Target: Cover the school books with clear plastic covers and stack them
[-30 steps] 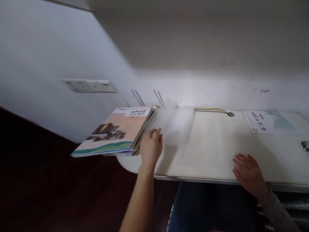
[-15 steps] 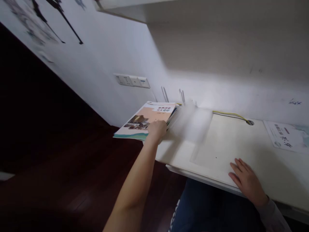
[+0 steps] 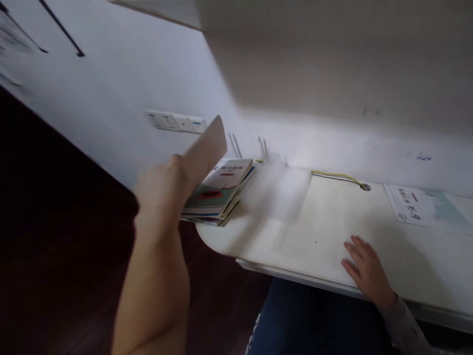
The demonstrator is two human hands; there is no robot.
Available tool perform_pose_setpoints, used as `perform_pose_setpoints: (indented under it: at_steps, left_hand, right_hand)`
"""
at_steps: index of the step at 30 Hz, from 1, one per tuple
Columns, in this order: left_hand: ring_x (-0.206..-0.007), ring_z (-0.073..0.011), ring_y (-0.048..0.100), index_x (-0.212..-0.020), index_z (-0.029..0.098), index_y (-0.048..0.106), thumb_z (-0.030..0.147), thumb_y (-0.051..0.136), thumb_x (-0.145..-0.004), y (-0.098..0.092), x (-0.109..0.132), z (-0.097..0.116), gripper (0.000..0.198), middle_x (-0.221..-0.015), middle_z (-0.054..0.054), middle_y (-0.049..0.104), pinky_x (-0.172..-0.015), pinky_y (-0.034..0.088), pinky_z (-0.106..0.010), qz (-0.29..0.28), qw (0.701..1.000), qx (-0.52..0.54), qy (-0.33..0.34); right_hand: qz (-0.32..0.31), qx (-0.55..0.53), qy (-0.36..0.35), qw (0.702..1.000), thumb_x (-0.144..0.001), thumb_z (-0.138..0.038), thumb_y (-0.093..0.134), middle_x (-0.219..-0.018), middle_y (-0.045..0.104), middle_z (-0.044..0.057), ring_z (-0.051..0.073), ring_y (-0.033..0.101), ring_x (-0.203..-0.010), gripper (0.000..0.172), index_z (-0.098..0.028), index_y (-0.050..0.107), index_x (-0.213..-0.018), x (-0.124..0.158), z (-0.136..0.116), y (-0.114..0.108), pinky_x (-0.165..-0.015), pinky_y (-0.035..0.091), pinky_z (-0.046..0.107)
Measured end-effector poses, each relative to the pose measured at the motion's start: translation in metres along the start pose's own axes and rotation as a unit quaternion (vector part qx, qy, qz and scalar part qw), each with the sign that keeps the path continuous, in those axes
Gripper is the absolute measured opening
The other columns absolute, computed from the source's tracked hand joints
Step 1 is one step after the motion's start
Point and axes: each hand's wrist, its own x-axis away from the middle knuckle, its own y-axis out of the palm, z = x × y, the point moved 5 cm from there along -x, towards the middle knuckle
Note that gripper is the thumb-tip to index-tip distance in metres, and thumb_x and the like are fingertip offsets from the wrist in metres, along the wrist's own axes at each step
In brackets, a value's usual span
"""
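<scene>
My left hand (image 3: 162, 192), smeared by motion, grips a thin book (image 3: 209, 148) and holds it tilted up over the desk's left end. The book's face looks pinkish, and its print cannot be read. Just beyond and below it lies a stack of books (image 3: 221, 190) near the rounded desk corner. On top of that stack is a white and green cover with a red mark. My right hand (image 3: 369, 273) rests on the desk near the front edge, fingers spread and holding nothing.
The white desk (image 3: 325, 256) runs along the wall. A blurred whitish thing (image 3: 279, 192) stands beside the stack. A yellow cable (image 3: 338, 175) enters a round hole. To the right lies a white and green book (image 3: 417, 204). Wall sockets (image 3: 175, 122) sit at the left.
My left hand has lifted the top book off the stack and moved left, uncovering the white and green cover. The right hand stays on the desk; the view has shifted slightly.
</scene>
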Motion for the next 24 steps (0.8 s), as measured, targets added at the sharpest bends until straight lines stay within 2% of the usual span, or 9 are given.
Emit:
perform_pose_setpoints:
  at_steps: [3, 6, 8, 11, 14, 17, 20, 22, 24]
  left_hand:
    - [-0.086, -0.0276, 0.060, -0.104, 0.015, 0.059, 0.012, 0.046, -0.080, -0.037, 0.017, 0.026, 0.028, -0.064, -0.002, 0.053, -0.081, 0.042, -0.056, 0.018, 0.993, -0.116, 0.008]
    - [-0.080, -0.0226, 0.061, -0.121, 0.020, 0.056, 0.020, 0.039, -0.085, -0.057, 0.038, 0.054, 0.039, -0.067, 0.000, 0.053, -0.081, 0.045, -0.051, 0.075, 0.995, -0.047, 0.041]
    - [-0.078, -0.0187, 0.060, -0.124, 0.022, 0.055, 0.021, 0.041, -0.083, -0.051, 0.046, 0.068, 0.043, -0.073, 0.000, 0.056, -0.080, 0.047, -0.043, 0.072, 0.993, 0.051, 0.078]
    - [-0.080, -0.0153, 0.059, -0.119, 0.020, 0.059, 0.018, 0.046, -0.076, -0.016, 0.054, 0.083, 0.045, -0.081, 0.001, 0.062, -0.083, 0.047, -0.035, 0.016, 0.965, 0.236, 0.116]
    - [-0.080, -0.0162, 0.060, -0.113, 0.016, 0.061, 0.028, 0.051, -0.075, 0.041, 0.073, 0.100, 0.041, -0.082, -0.002, 0.064, -0.080, 0.048, -0.032, -0.096, 0.904, 0.407, 0.088]
    - [-0.072, -0.0171, 0.061, -0.116, 0.015, 0.057, 0.040, 0.049, -0.076, 0.104, 0.113, 0.119, 0.048, -0.080, -0.004, 0.066, -0.066, 0.050, -0.030, -0.258, 0.785, 0.563, -0.014]
    - [-0.069, -0.0165, 0.062, -0.119, 0.015, 0.054, 0.042, 0.053, -0.073, 0.150, 0.153, 0.127, 0.054, -0.082, -0.006, 0.067, -0.063, 0.050, -0.030, -0.345, 0.685, 0.635, -0.096]
    - [-0.069, -0.0164, 0.062, -0.119, 0.013, 0.053, 0.041, 0.055, -0.071, 0.171, 0.170, 0.124, 0.055, -0.084, -0.007, 0.067, -0.065, 0.050, -0.030, -0.368, 0.658, 0.644, -0.128]
    - [-0.071, -0.0166, 0.063, -0.118, 0.012, 0.053, 0.039, 0.053, -0.072, 0.185, 0.178, 0.115, 0.053, -0.085, -0.007, 0.068, -0.067, 0.051, -0.031, -0.374, 0.673, 0.624, -0.137]
  right_hand:
    - [-0.013, 0.014, 0.020, 1.000, -0.090, -0.042, 0.044, -0.129, 0.053, 0.016, 0.030, 0.046, -0.123, 0.041, -0.016, 0.055, -0.120, 0.003, 0.010, 0.004, -0.097, 0.040, 0.047]
    - [-0.018, 0.016, 0.034, 0.999, -0.091, -0.043, 0.042, -0.130, 0.053, 0.016, 0.029, 0.046, -0.123, 0.042, -0.017, 0.054, -0.121, 0.007, 0.016, 0.006, -0.096, 0.040, 0.046]
    - [-0.017, 0.017, 0.043, 0.999, -0.091, -0.043, 0.041, -0.130, 0.053, 0.016, 0.030, 0.046, -0.123, 0.042, -0.018, 0.053, -0.122, 0.009, 0.019, 0.007, -0.096, 0.040, 0.047]
    - [-0.021, 0.006, 0.050, 0.999, -0.091, -0.044, 0.043, -0.131, 0.052, 0.017, 0.030, 0.046, -0.123, 0.042, -0.018, 0.053, -0.122, 0.011, 0.023, 0.010, -0.097, 0.040, 0.049]
    - [-0.007, -0.039, 0.070, 0.997, -0.091, -0.039, 0.042, -0.131, 0.052, 0.017, 0.029, 0.044, -0.125, 0.040, -0.016, 0.052, -0.123, 0.013, 0.029, 0.012, -0.099, 0.040, 0.049]
    - [0.020, -0.094, 0.119, 0.988, -0.093, -0.033, 0.037, -0.131, 0.052, 0.016, 0.026, 0.045, -0.125, 0.039, -0.015, 0.050, -0.126, 0.015, 0.041, 0.015, -0.099, 0.042, 0.048]
    - [0.029, -0.118, 0.146, 0.982, -0.094, -0.032, 0.035, -0.130, 0.052, 0.015, 0.026, 0.047, -0.123, 0.041, -0.016, 0.048, -0.129, 0.018, 0.048, 0.018, -0.099, 0.044, 0.049]
    - [0.037, -0.120, 0.149, 0.981, -0.093, -0.032, 0.034, -0.131, 0.052, 0.016, 0.026, 0.046, -0.124, 0.042, -0.016, 0.048, -0.130, 0.020, 0.049, 0.019, -0.100, 0.043, 0.051]
    - [0.048, -0.117, 0.150, 0.981, -0.094, -0.029, 0.033, -0.132, 0.051, 0.016, 0.026, 0.045, -0.125, 0.042, -0.016, 0.047, -0.131, 0.020, 0.048, 0.019, -0.101, 0.042, 0.051]
